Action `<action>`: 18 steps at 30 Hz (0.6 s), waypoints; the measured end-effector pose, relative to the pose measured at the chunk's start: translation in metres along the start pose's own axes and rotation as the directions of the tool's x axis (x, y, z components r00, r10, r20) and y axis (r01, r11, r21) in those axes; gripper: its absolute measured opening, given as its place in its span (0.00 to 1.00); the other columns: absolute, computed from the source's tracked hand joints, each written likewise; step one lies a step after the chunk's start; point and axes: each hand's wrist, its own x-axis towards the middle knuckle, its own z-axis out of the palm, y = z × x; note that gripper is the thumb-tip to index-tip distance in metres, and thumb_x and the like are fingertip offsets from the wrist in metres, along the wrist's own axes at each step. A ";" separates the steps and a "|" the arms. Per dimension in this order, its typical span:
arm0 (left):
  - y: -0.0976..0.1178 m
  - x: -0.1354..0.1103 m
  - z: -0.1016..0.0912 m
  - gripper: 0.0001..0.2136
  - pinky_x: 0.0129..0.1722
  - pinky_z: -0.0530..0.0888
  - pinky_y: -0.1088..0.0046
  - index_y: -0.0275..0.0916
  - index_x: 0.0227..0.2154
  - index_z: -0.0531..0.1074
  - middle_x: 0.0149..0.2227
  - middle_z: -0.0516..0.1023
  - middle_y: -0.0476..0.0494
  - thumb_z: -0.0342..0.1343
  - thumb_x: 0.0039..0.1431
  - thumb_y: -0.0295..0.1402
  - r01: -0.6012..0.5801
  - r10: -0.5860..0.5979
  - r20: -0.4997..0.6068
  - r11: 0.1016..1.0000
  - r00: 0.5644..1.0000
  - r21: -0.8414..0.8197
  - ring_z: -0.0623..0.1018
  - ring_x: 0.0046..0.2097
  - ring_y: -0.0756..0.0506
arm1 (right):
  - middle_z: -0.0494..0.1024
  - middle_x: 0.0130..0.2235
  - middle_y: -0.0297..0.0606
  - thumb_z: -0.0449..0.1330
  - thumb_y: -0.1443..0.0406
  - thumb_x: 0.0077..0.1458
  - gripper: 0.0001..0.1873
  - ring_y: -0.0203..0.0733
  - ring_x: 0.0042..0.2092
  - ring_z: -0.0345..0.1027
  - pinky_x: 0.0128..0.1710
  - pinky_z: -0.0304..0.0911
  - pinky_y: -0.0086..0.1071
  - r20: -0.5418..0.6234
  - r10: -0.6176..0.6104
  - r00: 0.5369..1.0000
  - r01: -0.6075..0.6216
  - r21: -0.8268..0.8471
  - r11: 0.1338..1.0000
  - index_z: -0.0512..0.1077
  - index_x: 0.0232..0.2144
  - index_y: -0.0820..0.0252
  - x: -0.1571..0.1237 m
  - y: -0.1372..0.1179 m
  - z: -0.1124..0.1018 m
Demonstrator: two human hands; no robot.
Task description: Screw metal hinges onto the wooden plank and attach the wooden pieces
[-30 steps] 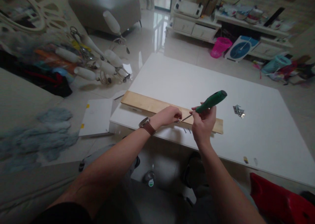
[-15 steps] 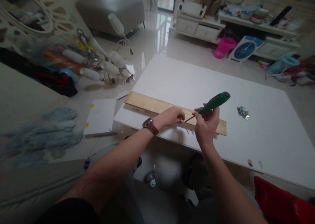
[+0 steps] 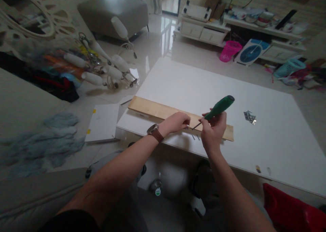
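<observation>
A pale wooden plank (image 3: 152, 109), long, flat and matt with faint grain, is lying along the near edge of a smooth white rectangular panel (image 3: 229, 86). It is running from the near left corner toward the middle of that edge.

The right hand (image 3: 214, 130) is gripping a screwdriver (image 3: 219, 108), fingers wrapping the lower part of its rounded green handle; a thin dark metal shaft is projecting below. The tool is sitting above the plank's right half. Its long axis is slanting: the butt is pointing up and to the far right, the tip down and left toward the left hand (image 3: 177, 120).

The left hand's fingers are curling together, the fingertips bunching at the shaft's tip over the plank; whatever they are pinching is too small to make out. A brown-strapped wristwatch (image 3: 155, 132) is sitting on that wrist.

Small dark screws (image 3: 195, 137) are lying at the panel's near edge, just beside the right hand. Shiny metal brackets (image 3: 249, 117) are lying well right of the plank.
</observation>
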 end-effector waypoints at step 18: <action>0.000 0.001 0.005 0.03 0.42 0.71 0.69 0.36 0.34 0.83 0.36 0.84 0.41 0.64 0.62 0.24 0.005 -0.005 -0.008 1.000 1.000 0.030 0.79 0.39 0.44 | 0.78 0.33 0.31 0.58 0.70 0.47 0.15 0.45 0.37 0.77 0.42 0.70 0.43 0.033 0.047 0.998 -0.049 0.052 0.997 0.66 0.39 0.53 -0.002 0.004 0.001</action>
